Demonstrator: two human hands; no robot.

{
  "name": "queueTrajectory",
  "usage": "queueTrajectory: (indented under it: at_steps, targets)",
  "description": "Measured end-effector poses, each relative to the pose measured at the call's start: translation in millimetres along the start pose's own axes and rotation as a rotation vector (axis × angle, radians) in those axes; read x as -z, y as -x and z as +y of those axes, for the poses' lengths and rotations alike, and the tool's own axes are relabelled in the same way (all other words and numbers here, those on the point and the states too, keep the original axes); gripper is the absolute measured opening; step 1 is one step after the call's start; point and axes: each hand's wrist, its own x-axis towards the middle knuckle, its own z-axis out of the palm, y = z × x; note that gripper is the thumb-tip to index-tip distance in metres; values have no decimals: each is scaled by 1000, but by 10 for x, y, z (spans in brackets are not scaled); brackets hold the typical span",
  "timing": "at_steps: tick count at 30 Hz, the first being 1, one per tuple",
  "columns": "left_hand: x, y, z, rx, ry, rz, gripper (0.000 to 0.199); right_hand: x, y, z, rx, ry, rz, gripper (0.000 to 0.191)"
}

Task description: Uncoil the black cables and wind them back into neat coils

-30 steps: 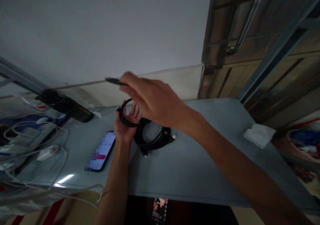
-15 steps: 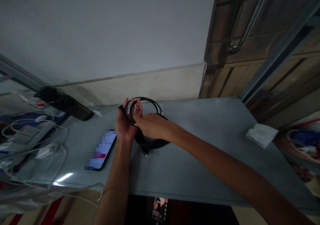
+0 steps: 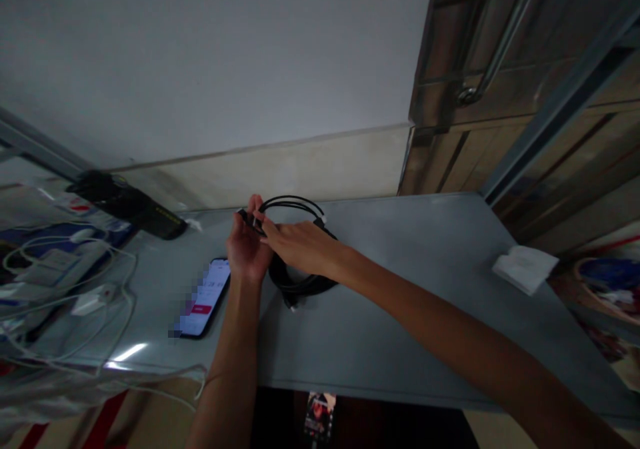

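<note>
A thin black cable (image 3: pixel 295 199) runs in loops through both my hands, above the grey tabletop. My left hand (image 3: pixel 247 246) is palm up, its fingers curled round one end of the cable, where a dark plug (image 3: pixel 243 214) pokes out. Over it, my right hand (image 3: pixel 295 242) pinches the loops near the left fingertips. Below and behind the right hand lies a thicker black cable coil (image 3: pixel 310 285) on the table, partly hidden by the hand and wrist. A white band or connector (image 3: pixel 323 220) shows at its upper right.
A phone with a lit screen (image 3: pixel 207 302) lies left of my left forearm. Farther left are a black bottle (image 3: pixel 130 206) and tangled white cables with a charger (image 3: pixel 93 300). Folded white paper (image 3: pixel 525 268) lies at the right. A second lit phone (image 3: pixel 320 416) is below the table edge.
My right hand has drawn the cable loops in against the left fingers. The left fingers, spread before, have curled closed, and the raised loop has flattened.
</note>
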Motion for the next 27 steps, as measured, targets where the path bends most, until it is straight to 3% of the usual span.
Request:
queueTrajectory:
  at_steps: [7, 15, 20, 27]
  targets:
    - [-4, 48, -47, -12, -348, -102, 47, 105, 2, -42, 45, 142, -9, 45]
    - [-12, 80, -36, 57, -443, -182, 50, 359, 9, -137, 85, 179, -53, 36]
    - [-6, 65, -6, 98, -486, -129, 55, 419, 24, -173, 96, 210, -92, 37]
    - [-44, 38, -72, 280, -606, -25, 53, 374, 17, -146, 144, 235, -121, 26]
